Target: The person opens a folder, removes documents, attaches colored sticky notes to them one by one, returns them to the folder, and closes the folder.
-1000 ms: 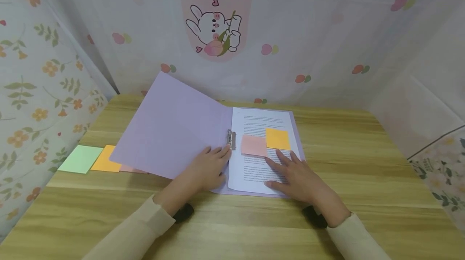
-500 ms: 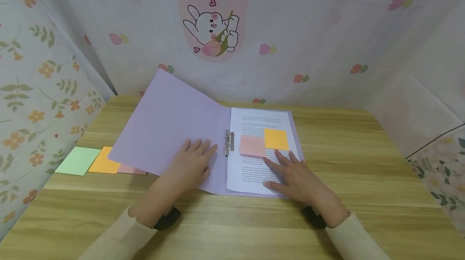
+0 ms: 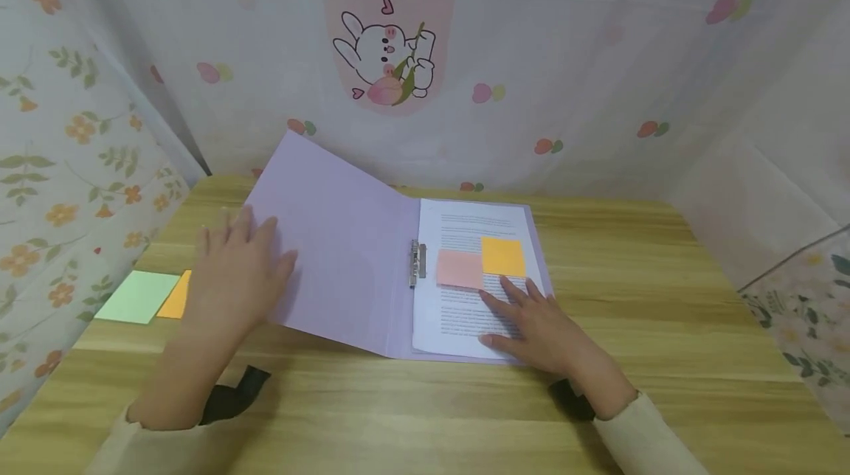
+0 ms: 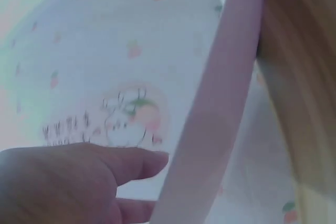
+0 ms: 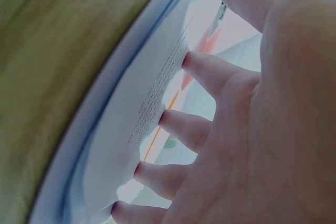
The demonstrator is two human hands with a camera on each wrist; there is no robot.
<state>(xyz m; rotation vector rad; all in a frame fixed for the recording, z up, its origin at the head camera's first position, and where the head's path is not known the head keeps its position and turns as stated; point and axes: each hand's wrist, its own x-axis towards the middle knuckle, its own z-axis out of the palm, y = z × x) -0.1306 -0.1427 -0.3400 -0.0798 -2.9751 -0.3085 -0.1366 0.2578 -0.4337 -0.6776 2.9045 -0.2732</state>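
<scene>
A purple ring binder folder (image 3: 332,239) lies spread on the table, its left cover raised at a slant. Printed sheets (image 3: 458,217) lie in its right half, beside the metal clip (image 3: 417,264). A pink sticky note (image 3: 460,270) and an orange sticky note (image 3: 503,257) sit side by side on the top page. My right hand (image 3: 538,320) rests on the lower part of that page, fingers spread, fingertips on the paper in the right wrist view. My left hand (image 3: 232,272), fingers spread and somewhat blurred, is at the cover's left edge, holding nothing.
On the wooden table (image 3: 372,416) at the left lie a green sticky pad (image 3: 137,296) and an orange sticky pad (image 3: 174,295), the latter partly behind my left hand. A patterned cloth (image 3: 564,54) hangs along the table's back.
My left hand has moved left, from beside the metal clip across the cover to its left edge, uncovering the clip. The right hand stays on the page.
</scene>
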